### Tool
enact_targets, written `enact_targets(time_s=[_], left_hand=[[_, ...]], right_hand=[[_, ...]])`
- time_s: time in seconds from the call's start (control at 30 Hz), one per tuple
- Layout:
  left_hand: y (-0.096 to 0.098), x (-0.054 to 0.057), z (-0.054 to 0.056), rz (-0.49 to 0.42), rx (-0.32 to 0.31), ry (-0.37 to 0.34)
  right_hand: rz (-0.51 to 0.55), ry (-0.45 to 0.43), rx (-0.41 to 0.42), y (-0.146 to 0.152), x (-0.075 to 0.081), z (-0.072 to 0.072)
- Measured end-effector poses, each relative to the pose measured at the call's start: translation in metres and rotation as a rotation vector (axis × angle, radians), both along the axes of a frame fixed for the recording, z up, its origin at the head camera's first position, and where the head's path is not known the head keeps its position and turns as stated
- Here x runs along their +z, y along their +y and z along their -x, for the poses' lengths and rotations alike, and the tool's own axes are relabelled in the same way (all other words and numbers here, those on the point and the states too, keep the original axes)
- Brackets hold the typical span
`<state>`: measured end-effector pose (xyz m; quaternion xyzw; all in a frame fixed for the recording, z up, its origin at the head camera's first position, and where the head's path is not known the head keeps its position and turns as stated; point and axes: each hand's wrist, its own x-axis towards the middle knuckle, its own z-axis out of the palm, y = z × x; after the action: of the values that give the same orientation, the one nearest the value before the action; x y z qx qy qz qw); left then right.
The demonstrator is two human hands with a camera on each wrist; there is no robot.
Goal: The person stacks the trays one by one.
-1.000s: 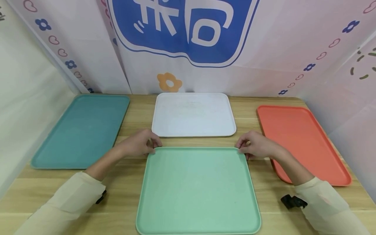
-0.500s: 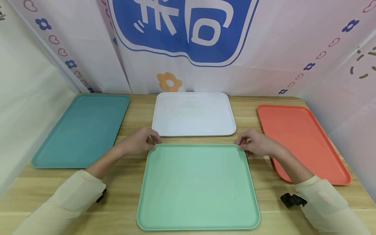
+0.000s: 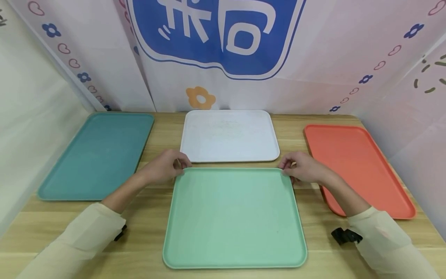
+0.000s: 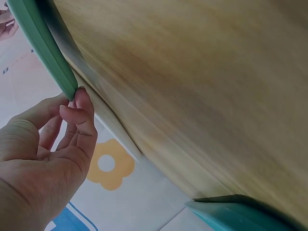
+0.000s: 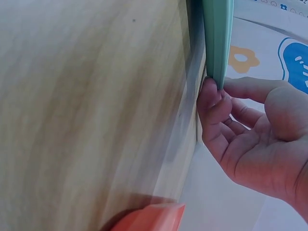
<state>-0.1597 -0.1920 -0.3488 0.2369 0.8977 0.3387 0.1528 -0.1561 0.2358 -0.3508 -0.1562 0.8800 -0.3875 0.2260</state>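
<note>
A light green rectangular tray (image 3: pixel 235 219) takes up the front middle of the head view. My left hand (image 3: pixel 163 166) pinches its far left corner, thumb on the upper side and fingers beneath the rim. At the far right corner my right hand (image 3: pixel 304 167) pinches it the same way. Both wrist views show the tray's rim (image 4: pixel 50 57) between thumb and fingertips, with a gap between the rim and the tabletop. Just beyond the far edge lies a white tray (image 3: pixel 230 135).
On the wooden table (image 3: pixel 146 232), a teal tray (image 3: pixel 99 155) lies at the left and an orange-red tray (image 3: pixel 362 170) at the right, partly under my right forearm in view. A white printed cloth (image 3: pixel 240 93) hangs behind and along the sides.
The green tray has moved a little away from me, toward the white tray, with both hands pinching its corners throughout. The other trays stay where they were.
</note>
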Motion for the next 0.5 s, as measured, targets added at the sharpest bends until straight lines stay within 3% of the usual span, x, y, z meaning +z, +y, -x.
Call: enact_targets(time_s=[0.5], left_hand=[[0.001,-0.0022,0.003,0.017,0.036,0.004]], right_hand=[[0.004,0.02,-0.007,-0.0001,-0.0015,0.002]])
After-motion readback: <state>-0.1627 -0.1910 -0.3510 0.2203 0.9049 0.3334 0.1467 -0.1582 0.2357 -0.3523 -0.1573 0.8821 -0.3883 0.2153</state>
